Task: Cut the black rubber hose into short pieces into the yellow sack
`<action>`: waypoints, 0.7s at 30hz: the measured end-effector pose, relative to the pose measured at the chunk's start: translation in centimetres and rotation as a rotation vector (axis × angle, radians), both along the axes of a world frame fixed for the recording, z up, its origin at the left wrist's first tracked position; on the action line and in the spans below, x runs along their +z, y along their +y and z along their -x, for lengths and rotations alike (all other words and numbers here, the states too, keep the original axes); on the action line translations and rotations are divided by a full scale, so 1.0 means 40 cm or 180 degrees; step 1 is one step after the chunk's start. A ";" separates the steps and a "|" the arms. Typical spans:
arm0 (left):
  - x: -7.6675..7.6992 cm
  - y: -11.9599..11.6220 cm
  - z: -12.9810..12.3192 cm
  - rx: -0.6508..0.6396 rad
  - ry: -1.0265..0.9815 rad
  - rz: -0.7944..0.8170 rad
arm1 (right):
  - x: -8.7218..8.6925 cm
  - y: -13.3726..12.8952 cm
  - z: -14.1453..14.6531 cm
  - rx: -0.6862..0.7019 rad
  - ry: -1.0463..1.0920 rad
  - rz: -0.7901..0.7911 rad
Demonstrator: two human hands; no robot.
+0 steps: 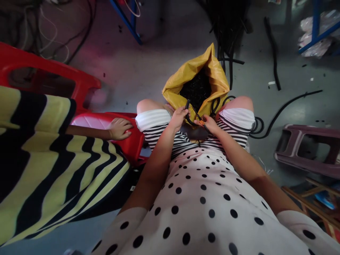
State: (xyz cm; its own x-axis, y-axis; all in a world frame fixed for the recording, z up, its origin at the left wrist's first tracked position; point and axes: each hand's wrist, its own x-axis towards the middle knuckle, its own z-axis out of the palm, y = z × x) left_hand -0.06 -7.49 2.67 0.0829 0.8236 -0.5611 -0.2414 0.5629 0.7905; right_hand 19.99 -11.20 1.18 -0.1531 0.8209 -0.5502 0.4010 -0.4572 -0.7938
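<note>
Yellow sack (174, 86) at 12 o'clock, red stool (130, 143) at 9; my left hand (179, 117) pinches black tubing (188, 103), right hand (210, 124) closed around orange-handled tool (202, 123)

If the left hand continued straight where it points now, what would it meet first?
Probably the near rim of the open yellow plastic-looking sack, ahead of the left hand; depth is unclear, so it might pass above.

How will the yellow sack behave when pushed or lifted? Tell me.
The sack is probably floppy: its thin wall is creased and folded. Its mouth gapes, so the dark pieces inside could well spill if it tips. Those pieces may also make it heavier than the thin wall suggests, though how deep they go is hidden.
</note>
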 end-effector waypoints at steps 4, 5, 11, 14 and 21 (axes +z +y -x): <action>-0.006 0.002 0.001 0.0344 -0.0012 0.0068 | 0.003 0.001 0.000 0.0013 -0.0043 -0.0041; -0.008 0.002 0.001 0.0360 -0.0003 0.0078 | 0.005 0.001 -0.001 0.0030 -0.0056 -0.0032; -0.017 -0.007 -0.004 0.0243 0.0056 -0.0183 | 0.013 0.007 -0.002 0.0046 0.0101 0.0046; -0.018 -0.009 -0.008 0.0167 0.0195 -0.0286 | 0.013 0.008 0.000 0.0035 0.0152 0.0152; -0.016 -0.011 -0.012 -0.0402 0.0789 -0.0450 | 0.005 0.007 0.002 0.0009 0.0022 0.0212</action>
